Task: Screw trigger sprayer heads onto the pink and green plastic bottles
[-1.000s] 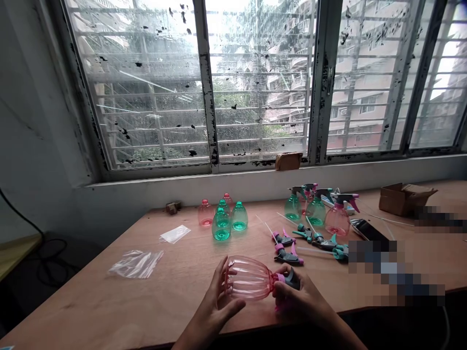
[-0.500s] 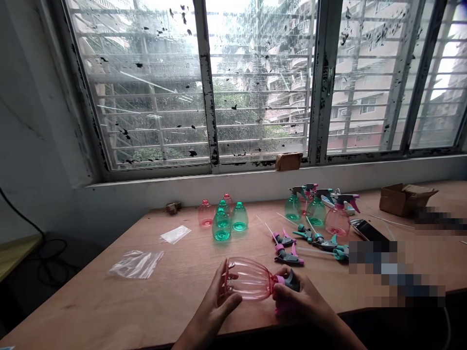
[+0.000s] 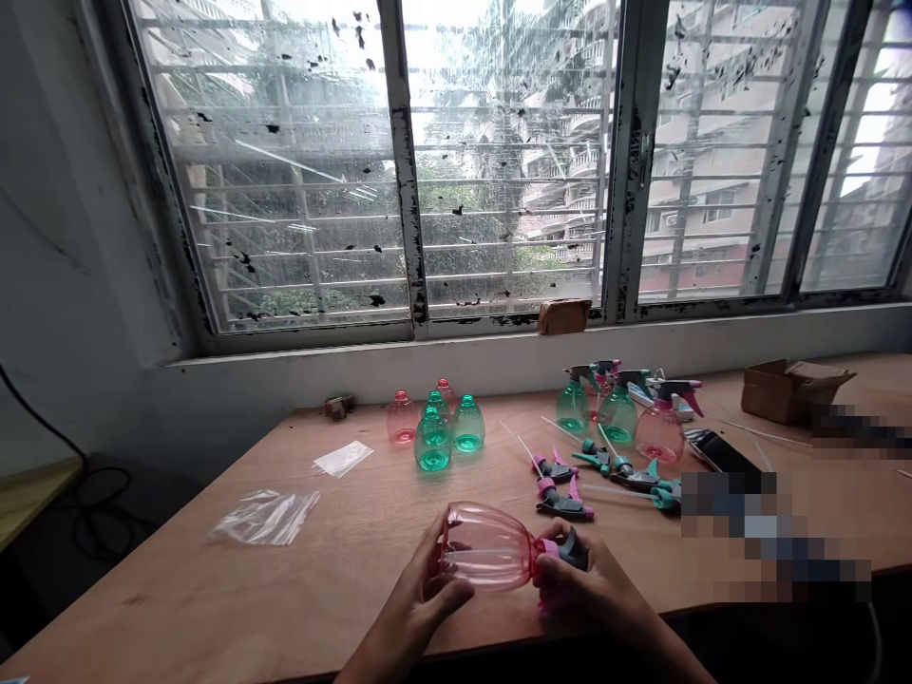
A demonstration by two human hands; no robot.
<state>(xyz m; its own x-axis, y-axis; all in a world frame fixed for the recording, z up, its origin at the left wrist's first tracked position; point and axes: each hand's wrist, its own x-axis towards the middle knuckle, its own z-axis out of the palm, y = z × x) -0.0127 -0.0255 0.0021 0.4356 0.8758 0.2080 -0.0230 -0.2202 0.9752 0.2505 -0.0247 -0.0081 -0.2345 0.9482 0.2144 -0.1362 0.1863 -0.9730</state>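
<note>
A pink ribbed spray bottle (image 3: 488, 547) lies on its side just above the near edge of the wooden table (image 3: 214, 589). My left hand (image 3: 426, 591) wraps round its wide base. My right hand (image 3: 584, 589) is closed on the grey and pink trigger head (image 3: 566, 549) sitting at the bottle's neck. Both forearms reach in from the bottom of the view.
Several empty pink and green bottles (image 3: 436, 427) stand mid-table. Loose trigger heads (image 3: 570, 480) with tubes lie to the right; bottles with trigger heads fitted (image 3: 627, 404) stand behind them. Plastic bags (image 3: 265, 516) lie left, and a cardboard box (image 3: 788, 388) and a phone (image 3: 716, 448) right. A window fills the back.
The bottle has turned slightly between my hands and my left fingers have shifted on its base. Nothing else has moved.
</note>
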